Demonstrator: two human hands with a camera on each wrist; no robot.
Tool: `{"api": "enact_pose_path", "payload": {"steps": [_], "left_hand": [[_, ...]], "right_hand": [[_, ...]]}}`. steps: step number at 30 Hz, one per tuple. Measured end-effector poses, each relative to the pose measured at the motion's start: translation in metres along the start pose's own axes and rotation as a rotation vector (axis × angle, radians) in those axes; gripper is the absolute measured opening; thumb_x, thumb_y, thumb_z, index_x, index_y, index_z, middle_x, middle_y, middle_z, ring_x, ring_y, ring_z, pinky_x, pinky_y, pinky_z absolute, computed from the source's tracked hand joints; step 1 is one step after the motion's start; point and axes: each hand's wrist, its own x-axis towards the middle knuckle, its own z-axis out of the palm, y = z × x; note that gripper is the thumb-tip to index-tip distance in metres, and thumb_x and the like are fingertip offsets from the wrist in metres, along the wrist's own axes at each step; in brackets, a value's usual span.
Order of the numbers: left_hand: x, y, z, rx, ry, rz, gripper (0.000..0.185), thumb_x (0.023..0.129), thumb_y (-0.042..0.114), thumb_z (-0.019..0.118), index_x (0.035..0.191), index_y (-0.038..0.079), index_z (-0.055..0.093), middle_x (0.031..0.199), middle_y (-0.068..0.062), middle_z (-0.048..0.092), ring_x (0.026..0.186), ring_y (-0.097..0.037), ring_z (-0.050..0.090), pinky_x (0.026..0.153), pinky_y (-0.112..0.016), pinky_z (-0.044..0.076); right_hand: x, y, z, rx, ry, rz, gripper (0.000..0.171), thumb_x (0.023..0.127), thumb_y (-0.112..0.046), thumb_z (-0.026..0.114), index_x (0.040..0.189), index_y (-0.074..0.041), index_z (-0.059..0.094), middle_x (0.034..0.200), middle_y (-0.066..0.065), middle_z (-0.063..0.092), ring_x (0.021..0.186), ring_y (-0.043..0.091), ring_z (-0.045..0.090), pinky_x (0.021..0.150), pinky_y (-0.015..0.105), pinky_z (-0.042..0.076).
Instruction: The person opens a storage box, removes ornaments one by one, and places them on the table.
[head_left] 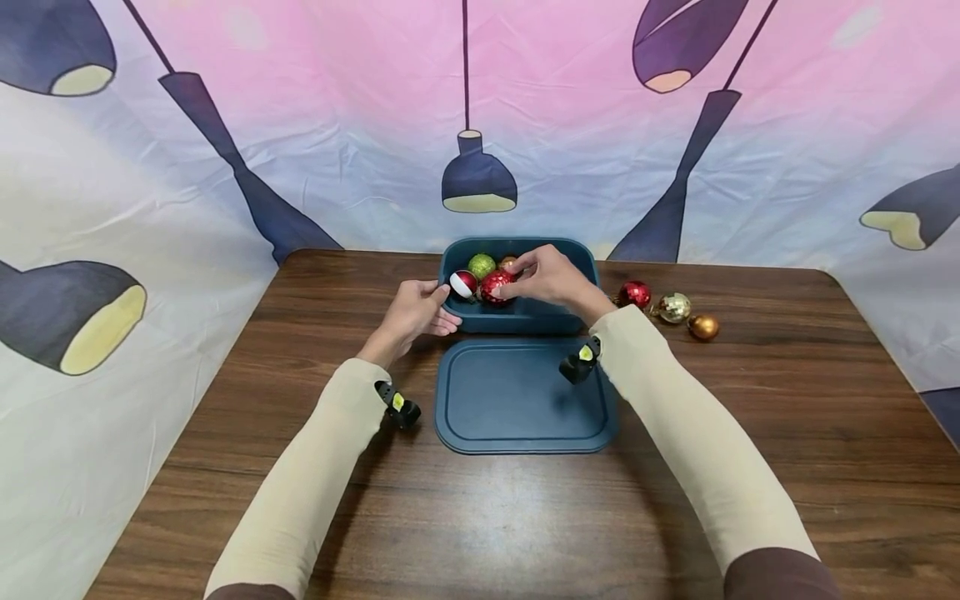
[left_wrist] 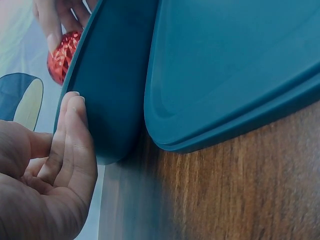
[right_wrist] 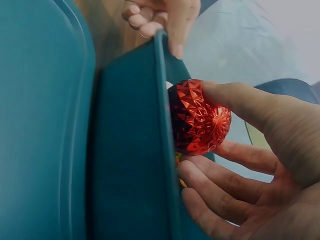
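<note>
A blue-green plastic box [head_left: 517, 323] stands open near the table's back edge. My right hand [head_left: 553, 277] holds a shiny red faceted Christmas ball [right_wrist: 202, 117] at the box's front rim, thumb on one side and fingers on the other. Over the box's left end, my left hand [head_left: 414, 315] pinches the rim, thumb inside and fingers against the outer wall. Inside lie a red-and-white ball [head_left: 462, 284], a green glittery ball [head_left: 482, 266] and a copper-coloured ball [head_left: 507, 262], partly hidden behind the right hand's fingers.
The box's matching lid [head_left: 525, 400] lies flat on the wooden table [head_left: 480, 517], just in front of the box. To the right of the box sit a red ball [head_left: 634, 294], a mirrored gold ball [head_left: 674, 308] and a smaller gold ball [head_left: 704, 327]. A printed cloth [head_left: 360, 167] hangs behind.
</note>
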Motion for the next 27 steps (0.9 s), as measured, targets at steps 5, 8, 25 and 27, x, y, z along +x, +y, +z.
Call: {"api": "enact_pose_path", "payload": {"steps": [5,8,25,27], "left_hand": [[-0.002,0.001,-0.001,-0.003,-0.003,0.005,0.055,0.111,0.025,0.045,0.158,0.001,0.03,0.085,-0.016,0.075,0.074,-0.027,0.076,0.063,-0.028,0.062],[-0.002,0.002,-0.001,-0.008,-0.006,0.002,0.055,0.11,0.025,0.045,0.158,0.001,0.03,0.085,-0.016,0.075,0.073,-0.027,0.076,0.063,-0.027,0.062],[0.0,0.001,0.001,0.0,-0.004,0.0,0.055,0.111,0.025,0.045,0.158,0.001,0.03,0.084,-0.015,0.075,0.078,-0.031,0.076,0.067,-0.031,0.063],[0.0,0.001,0.001,0.002,-0.002,-0.003,0.054,0.111,0.025,0.045,0.158,0.002,0.031,0.085,-0.015,0.075,0.08,-0.033,0.075,0.068,-0.032,0.064]], "right_hand": [[-0.007,0.001,-0.012,0.011,0.026,-0.001,0.048,0.086,-0.029,0.083,0.125,-0.006,0.068,0.125,0.015,0.063,0.11,0.029,0.06,0.092,0.046,0.054],[-0.011,0.002,-0.02,0.01,0.037,0.002,0.049,0.087,-0.03,0.082,0.127,-0.005,0.067,0.124,0.016,0.063,0.11,0.03,0.06,0.092,0.046,0.054],[-0.05,0.023,-0.073,-0.051,0.115,0.042,0.06,0.087,-0.041,0.081,0.133,-0.007,0.063,0.126,0.02,0.062,0.111,0.033,0.059,0.086,0.049,0.055],[-0.056,0.027,-0.079,-0.062,0.128,0.041,0.06,0.087,-0.042,0.081,0.133,-0.008,0.064,0.122,0.02,0.064,0.11,0.031,0.059,0.084,0.045,0.055]]}}
